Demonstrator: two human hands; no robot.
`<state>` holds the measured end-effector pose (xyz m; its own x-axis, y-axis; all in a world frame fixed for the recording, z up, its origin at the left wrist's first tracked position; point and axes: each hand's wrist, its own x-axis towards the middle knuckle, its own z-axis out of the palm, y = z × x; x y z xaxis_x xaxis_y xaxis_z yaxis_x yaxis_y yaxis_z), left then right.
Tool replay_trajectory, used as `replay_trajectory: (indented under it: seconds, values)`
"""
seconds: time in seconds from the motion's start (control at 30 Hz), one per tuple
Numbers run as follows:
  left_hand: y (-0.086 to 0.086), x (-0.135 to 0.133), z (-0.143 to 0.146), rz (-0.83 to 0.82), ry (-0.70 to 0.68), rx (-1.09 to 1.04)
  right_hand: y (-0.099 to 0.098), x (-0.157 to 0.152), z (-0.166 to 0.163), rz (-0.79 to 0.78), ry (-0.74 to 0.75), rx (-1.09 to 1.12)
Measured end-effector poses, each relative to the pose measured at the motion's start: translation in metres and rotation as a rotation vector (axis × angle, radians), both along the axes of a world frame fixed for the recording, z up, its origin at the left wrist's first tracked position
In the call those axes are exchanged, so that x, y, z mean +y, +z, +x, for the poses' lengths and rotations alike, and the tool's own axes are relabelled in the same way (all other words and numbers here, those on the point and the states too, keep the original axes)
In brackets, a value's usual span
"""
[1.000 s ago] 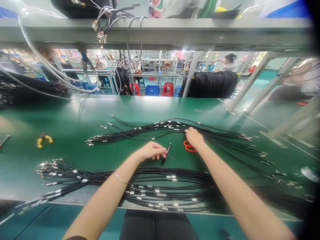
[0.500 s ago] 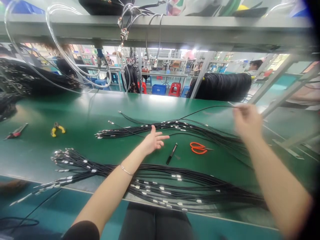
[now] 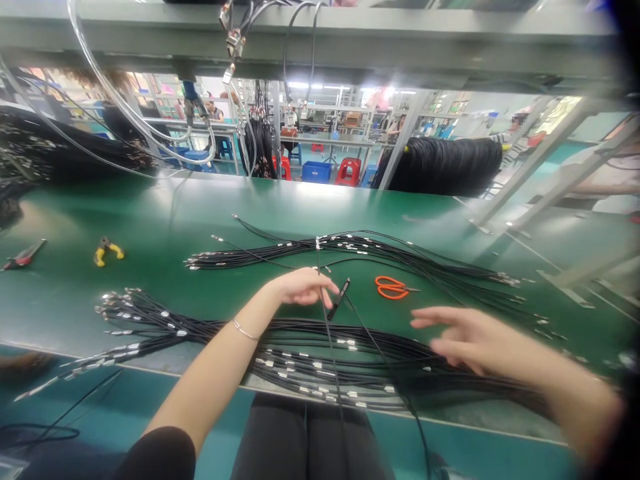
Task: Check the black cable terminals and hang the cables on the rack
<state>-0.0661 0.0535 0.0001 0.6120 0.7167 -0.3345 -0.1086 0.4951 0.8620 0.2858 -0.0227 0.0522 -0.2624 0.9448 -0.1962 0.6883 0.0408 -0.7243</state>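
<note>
Left hand (image 3: 303, 288) near the middle of the green worktop (image 3: 150, 233), fingers curled and pinched on a single black cable (image 3: 327, 333). Cable stretched from the far bundle, past the fingertips, across the near bundle and down over the near edge of the worktop. Black pen (image 3: 339, 299) just beside the left fingertips, slanted, whether touched by them not clear. Right hand (image 3: 463, 337) spread wide and flat, blurred, palm down above the right part of the near bundle, holding nothing.

Near bundle of black cables (image 3: 210, 333) laid along the near edge, metal connector ends fanned out toward the near left corner. Far bundle of black cables (image 3: 360, 253) laid across the middle of the worktop, connector ends pointing left and right. Orange scissors (image 3: 393, 287) between the two bundles, right of the pen, apart from both hands. Yellow-handled pliers (image 3: 107, 250) well off toward the left edge, a red-handled tool (image 3: 23, 255) farther left again. Clear tubing (image 3: 125, 120) and more cables hung from a shelf (image 3: 400, 50) above the far edge. Red stools (image 3: 349, 173) and blue crates (image 3: 315, 171) beyond the worktop.
</note>
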Motion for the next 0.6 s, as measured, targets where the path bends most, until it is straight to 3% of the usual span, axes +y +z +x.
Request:
replay_trajectory:
  seconds: [0.07, 0.1, 0.17, 0.27, 0.33, 0.43, 0.6]
  values:
    - [0.006, -0.006, -0.001, 0.047, -0.195, 0.015, -0.019, 0.005, -0.026, -0.239, 0.077, 0.029]
    - [0.008, -0.007, -0.001, 0.101, -0.217, 0.007, -0.028, 0.008, -0.038, -0.302, 0.103, 0.063]
    - [0.006, -0.005, 0.000, 0.235, -0.092, -0.020, -0.040, 0.018, -0.061, -0.322, 0.145, 0.139]
    - [-0.002, 0.003, 0.004, 0.343, 0.231, -0.029, -0.045, 0.036, -0.088, -0.348, 0.216, 0.254]
    - [-0.007, 0.005, 0.008, 0.360, 0.286, -0.025, -0.042, 0.051, -0.102, -0.309, 0.203, 0.387]
    - [-0.008, -0.002, 0.016, 0.365, 0.210, -0.032, -0.037, 0.071, -0.118, -0.149, 0.074, 0.630]
    - [-0.004, -0.020, 0.032, 0.312, -0.104, -0.092, -0.043, 0.079, -0.128, -0.028, -0.047, 0.780]
